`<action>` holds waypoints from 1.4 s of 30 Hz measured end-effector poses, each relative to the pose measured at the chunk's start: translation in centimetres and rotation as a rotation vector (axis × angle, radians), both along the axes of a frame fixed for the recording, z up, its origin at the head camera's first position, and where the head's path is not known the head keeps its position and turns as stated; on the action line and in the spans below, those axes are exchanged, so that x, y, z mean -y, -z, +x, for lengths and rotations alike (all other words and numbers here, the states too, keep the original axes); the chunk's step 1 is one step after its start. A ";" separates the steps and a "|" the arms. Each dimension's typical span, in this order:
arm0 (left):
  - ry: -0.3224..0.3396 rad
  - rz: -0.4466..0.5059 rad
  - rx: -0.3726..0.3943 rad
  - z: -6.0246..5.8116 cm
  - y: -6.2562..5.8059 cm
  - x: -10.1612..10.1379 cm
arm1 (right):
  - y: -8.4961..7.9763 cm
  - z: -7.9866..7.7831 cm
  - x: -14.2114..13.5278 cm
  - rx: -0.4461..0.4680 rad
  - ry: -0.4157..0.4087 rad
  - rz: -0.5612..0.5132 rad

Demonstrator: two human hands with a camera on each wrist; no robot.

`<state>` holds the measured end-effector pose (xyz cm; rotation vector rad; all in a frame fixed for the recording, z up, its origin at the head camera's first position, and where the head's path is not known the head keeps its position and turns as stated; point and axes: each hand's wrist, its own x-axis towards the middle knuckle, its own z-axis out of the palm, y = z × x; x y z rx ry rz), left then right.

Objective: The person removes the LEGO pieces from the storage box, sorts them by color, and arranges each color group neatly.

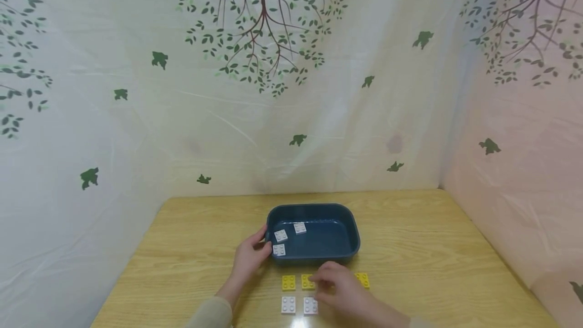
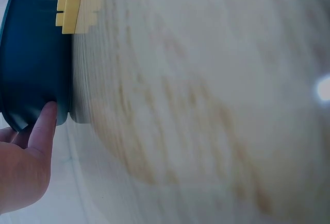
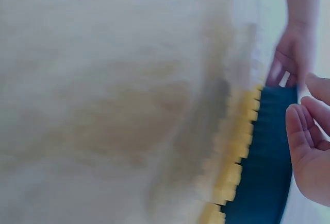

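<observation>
A dark blue tray [image 1: 314, 257] sits on the table with three white toy bricks [image 1: 279, 250] in its left part. My left hand [image 1: 249, 257] holds the tray's left end, the thumb against its outer wall in the left wrist view. In front of the tray lies a row of yellow toy bricks [image 1: 289, 282], partly covered by my right hand [image 1: 339, 285]. Nearer me are two white bricks [image 1: 288, 304], the right one close to the right fingertips. The right fingers are loosely bent, and the right wrist view shows nothing between them and the thumb.
The wooden table [image 1: 437, 247] extends to both sides of the tray. Behind it hangs a pale curtain [image 1: 246, 130] printed with branches and leaves, which continues along the left and right sides.
</observation>
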<state>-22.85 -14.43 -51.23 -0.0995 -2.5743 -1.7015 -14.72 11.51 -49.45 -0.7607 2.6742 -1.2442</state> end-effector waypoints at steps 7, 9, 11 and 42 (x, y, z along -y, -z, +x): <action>0.002 0.004 0.001 -0.3 0.0 0.1 | -1.6 -2.2 0.4 -0.214 0.001 -0.095; 0.008 0.004 -0.002 -0.3 0.0 0.1 | -2.0 -3.1 0.5 -0.205 0.031 -0.086; 0.011 0.007 -0.003 -0.4 0.1 0.2 | -2.2 -3.9 0.6 -0.179 0.068 -0.064; 0.020 -0.001 0.021 -1.5 0.3 0.4 | -0.3 -13.9 3.2 0.122 0.270 -0.016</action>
